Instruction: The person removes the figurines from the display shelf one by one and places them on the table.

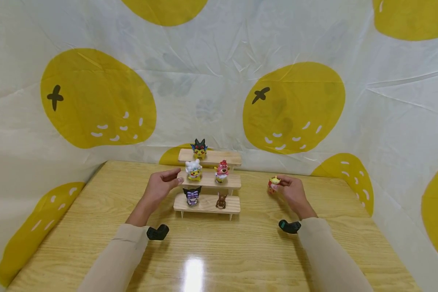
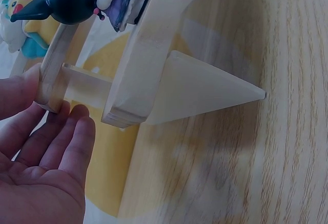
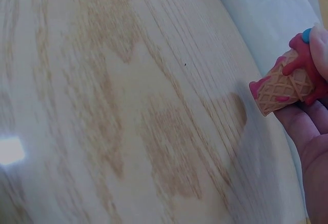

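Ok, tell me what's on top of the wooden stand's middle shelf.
On the middle shelf, a white-capped yellow figurine stands at the left and a pink-headed figurine at the right. The wood under and directly behind them is covered.

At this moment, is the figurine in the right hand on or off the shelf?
Off: the right hand holds the figurine apart from the shelf, table showing between them.

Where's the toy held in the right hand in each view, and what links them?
Head: the toy is right of centre, in the right hand.
Left wrist: not in this picture.
Right wrist: upper half, at the right edge.
Shared landmark: wooden table.
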The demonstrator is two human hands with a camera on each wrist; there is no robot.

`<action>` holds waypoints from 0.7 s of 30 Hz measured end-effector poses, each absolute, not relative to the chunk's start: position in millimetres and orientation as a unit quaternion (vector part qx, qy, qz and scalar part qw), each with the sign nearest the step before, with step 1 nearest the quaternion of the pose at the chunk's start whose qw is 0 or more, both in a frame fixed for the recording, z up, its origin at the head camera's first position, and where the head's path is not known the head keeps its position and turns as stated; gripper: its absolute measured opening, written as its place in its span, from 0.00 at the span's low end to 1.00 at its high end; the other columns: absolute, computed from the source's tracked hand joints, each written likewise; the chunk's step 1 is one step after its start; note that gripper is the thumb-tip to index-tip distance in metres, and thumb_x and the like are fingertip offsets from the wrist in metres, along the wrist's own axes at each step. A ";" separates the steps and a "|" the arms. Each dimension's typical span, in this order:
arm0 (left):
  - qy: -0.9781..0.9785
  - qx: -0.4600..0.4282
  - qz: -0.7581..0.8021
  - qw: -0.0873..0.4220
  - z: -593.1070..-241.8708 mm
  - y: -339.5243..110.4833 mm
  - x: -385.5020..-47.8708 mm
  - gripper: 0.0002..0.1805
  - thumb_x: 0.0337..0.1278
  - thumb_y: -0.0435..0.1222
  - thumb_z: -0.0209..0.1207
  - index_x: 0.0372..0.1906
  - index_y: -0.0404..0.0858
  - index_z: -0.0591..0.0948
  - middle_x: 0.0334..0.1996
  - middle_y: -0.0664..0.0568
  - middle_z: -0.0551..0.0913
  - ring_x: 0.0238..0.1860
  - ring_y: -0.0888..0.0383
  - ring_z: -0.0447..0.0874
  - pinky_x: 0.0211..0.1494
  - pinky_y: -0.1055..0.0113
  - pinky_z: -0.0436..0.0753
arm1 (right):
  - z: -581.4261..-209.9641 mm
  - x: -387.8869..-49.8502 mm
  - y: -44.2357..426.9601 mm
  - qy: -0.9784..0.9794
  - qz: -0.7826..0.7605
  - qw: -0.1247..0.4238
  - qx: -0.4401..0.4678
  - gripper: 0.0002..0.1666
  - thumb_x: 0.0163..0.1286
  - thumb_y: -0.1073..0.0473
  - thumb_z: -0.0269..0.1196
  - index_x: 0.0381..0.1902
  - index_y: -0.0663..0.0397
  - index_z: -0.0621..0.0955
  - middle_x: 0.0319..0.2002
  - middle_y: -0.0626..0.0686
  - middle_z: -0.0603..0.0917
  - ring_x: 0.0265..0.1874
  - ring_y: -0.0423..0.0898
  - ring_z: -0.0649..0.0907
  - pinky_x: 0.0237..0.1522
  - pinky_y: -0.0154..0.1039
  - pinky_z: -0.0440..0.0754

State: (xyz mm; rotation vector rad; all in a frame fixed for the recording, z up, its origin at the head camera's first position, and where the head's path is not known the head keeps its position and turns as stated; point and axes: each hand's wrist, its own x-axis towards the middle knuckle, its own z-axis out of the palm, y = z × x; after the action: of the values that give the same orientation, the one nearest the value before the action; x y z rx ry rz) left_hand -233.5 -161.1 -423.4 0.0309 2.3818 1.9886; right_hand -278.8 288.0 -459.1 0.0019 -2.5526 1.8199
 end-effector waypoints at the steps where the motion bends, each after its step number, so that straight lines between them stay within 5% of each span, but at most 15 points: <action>1: 0.767 0.008 0.641 0.020 -423.5 -161.1 -233.4 0.29 0.73 0.34 0.62 0.75 0.31 0.72 0.73 0.37 0.75 0.73 0.43 0.75 0.66 0.68 0.85 | -459.4 -279.3 288.1 -0.813 0.582 0.003 0.000 0.28 0.73 0.69 0.65 0.68 0.77 0.75 0.56 0.66 0.87 0.37 0.25 0.85 0.42 0.20 0.85; 13: 0.768 0.006 0.641 0.020 -424.7 -161.2 -233.7 0.29 0.73 0.34 0.62 0.75 0.31 0.72 0.72 0.37 0.75 0.73 0.43 0.75 0.65 0.69 0.86 | -458.7 -276.3 288.3 -0.809 0.587 0.009 0.004 0.28 0.72 0.70 0.66 0.66 0.79 0.75 0.46 0.51 0.91 0.37 0.28 0.86 0.41 0.21 0.86; 21: 0.770 0.006 0.638 0.019 -423.9 -161.2 -234.9 0.29 0.73 0.35 0.62 0.74 0.33 0.73 0.72 0.37 0.76 0.72 0.43 0.76 0.65 0.67 0.86 | -457.7 -275.8 288.2 -0.814 0.581 0.008 -0.006 0.28 0.72 0.69 0.66 0.66 0.76 0.76 0.50 0.58 0.90 0.37 0.26 0.85 0.42 0.20 0.86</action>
State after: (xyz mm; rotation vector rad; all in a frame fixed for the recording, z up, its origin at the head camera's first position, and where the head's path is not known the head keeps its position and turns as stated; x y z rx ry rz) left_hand -234.9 -161.2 -423.9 0.0182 2.3898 1.9796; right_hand -275.8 288.2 -457.7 -0.0196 -2.5439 1.8143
